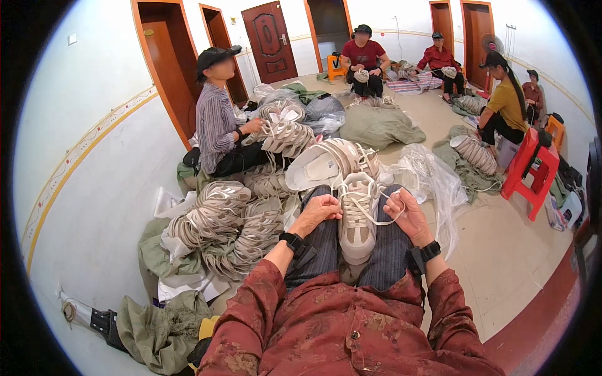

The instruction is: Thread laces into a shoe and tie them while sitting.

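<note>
Beige shoe (358, 245) being laced at the centre of the frame.
The right grip (407, 215) is pinched on a white lace (380, 223); whether the left grip (320, 212), beside the shoe, clamps anything I cannot tell. Even, untwisted pulls should make the rows lie flat.

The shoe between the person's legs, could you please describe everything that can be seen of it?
The shoe is off-white and beige, with a seemingly mesh toe panel and smooth overlays. It sits between the trousered legs, toe toward the dark red patterned shirt. Pale laces cross its front in rows; a loose strand runs to the right hand, held in its fingers. The left hand is at its side; contact with the shoe is unclear.
</note>
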The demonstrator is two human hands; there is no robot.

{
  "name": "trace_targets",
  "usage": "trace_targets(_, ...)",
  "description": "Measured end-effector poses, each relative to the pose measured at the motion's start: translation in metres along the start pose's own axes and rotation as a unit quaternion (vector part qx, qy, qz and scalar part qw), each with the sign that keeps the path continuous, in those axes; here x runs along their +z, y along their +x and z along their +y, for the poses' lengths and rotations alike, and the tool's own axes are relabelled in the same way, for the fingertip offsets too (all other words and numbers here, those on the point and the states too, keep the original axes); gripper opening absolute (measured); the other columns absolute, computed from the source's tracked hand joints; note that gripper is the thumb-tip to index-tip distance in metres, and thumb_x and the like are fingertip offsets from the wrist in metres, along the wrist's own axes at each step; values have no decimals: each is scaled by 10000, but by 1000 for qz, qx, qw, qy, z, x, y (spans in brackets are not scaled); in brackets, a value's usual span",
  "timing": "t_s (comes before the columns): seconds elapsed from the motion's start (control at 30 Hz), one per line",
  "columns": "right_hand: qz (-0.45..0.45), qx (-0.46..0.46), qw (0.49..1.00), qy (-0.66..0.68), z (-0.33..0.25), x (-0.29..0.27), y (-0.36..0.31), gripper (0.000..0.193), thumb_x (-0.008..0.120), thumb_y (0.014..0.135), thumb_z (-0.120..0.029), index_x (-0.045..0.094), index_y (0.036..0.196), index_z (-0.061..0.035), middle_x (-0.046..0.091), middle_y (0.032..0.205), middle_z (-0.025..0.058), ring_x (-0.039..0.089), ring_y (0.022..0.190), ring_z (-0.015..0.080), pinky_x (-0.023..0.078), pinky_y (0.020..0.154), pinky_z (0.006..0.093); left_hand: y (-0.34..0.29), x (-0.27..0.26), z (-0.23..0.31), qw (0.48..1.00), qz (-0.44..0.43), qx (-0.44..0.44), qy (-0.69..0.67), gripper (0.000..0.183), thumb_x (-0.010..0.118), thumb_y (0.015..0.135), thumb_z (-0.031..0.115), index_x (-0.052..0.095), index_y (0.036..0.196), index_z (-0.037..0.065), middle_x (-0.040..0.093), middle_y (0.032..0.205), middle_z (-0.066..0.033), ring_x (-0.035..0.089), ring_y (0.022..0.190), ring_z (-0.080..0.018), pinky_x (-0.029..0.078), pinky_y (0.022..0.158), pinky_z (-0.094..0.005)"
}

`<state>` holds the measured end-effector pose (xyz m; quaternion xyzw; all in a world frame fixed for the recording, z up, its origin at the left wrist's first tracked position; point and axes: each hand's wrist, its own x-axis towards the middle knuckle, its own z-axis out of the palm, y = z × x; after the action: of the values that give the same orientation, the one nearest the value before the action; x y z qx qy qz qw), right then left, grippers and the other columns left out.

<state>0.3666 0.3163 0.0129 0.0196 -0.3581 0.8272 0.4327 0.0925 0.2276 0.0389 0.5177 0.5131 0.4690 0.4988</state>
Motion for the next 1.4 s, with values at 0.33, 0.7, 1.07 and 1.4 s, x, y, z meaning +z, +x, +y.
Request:
trace_targets(0.33, 4, -2, 1000, 0, 0, 2, -1, 275, 547, 989, -275, 525, 788, -89, 447, 706, -17, 475, 673, 121, 478, 798, 357, -2, 0, 0, 1000, 1, 0, -4, 118, 633, 878, 127, 614, 938, 28, 662, 890, -43, 643, 769, -95, 501, 699, -188)
trace_targets(0.7, -20, -8, 1000, -7, -2, 2, 0, 282, 530, 998, -276, 509, 786, -92, 412, 697, -22, 454, 666, 116, 466, 790, 350, -1, 1, 2, 1000, -4, 1, -4, 129, 636, 872, 138, 612, 950, 38, 650, 896, -28, 631, 782, -86, 483, 690, -180)
trace_targets(1.07, 7, -16, 1000, -18, -1, 5, -9, 292, 512, 1002, -263, 461, 757, -112, 396, 692, -25, 437, 657, 112, 434, 771, 336, -7, 5, 3, 1000, -1, -11, 15, 126, 632, 880, 146, 605, 959, 50, 660, 904, -33, 629, 792, -87, 484, 705, -191)
trace_targets(1.4, 75, -10, 997, -35, -24, -7, -22, 160, 561, 976, -181, 556, 860, -71, 519, 738, -5, 525, 670, 129, 480, 743, 341, -6, -2, 9, 999, 10, 2, 53, 152, 640, 867, 142, 622, 969, 31, 664, 813, -12, 588, 672, -57, 430, 599, -172)
